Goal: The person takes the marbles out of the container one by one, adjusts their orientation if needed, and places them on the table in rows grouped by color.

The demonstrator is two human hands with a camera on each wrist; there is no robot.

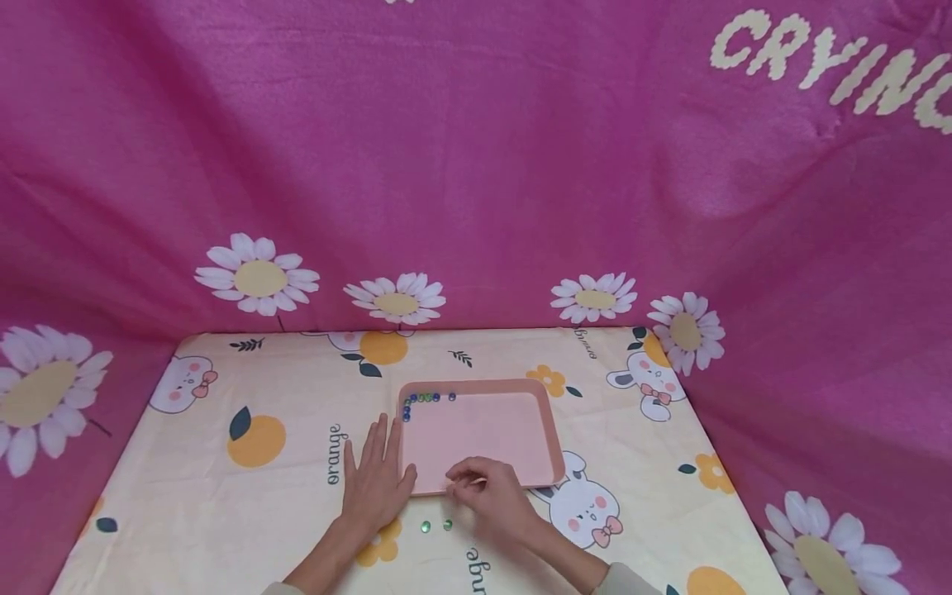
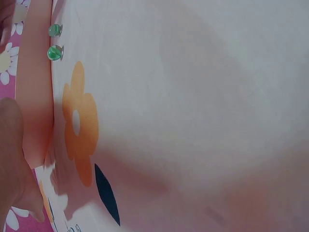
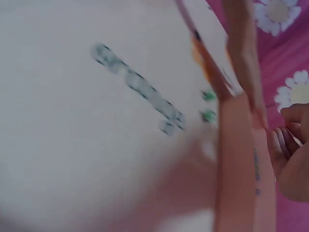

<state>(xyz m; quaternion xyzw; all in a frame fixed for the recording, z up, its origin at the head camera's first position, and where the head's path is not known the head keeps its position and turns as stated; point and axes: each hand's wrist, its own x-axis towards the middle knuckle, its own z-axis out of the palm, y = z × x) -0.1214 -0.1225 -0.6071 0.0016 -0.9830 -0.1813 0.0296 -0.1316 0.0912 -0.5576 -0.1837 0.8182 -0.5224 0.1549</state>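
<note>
A shallow pink tray (image 1: 554, 438) lies on the table. Along its back left corner runs a bent row of several blue and green marbles (image 1: 426, 397), with one blue marble (image 1: 452, 397) a little apart to the right. My left hand (image 1: 375, 479) lies flat at the tray's left side, fingers spread and the thumb by the front left corner. Over the tray's front edge, my right hand (image 1: 487, 492) has curled fingers, their tips pinching a tiny pale, shiny thing mostly hidden by them. Two green marbles (image 2: 55, 52) sit on the cloth before the tray.
A cream tablecloth (image 1: 283, 529) printed with oranges, flowers and rabbits covers the table. Magenta fabric (image 1: 476, 165) with white daisies hangs behind it and at both sides. The tray has a raised rim (image 3: 234, 159) all round.
</note>
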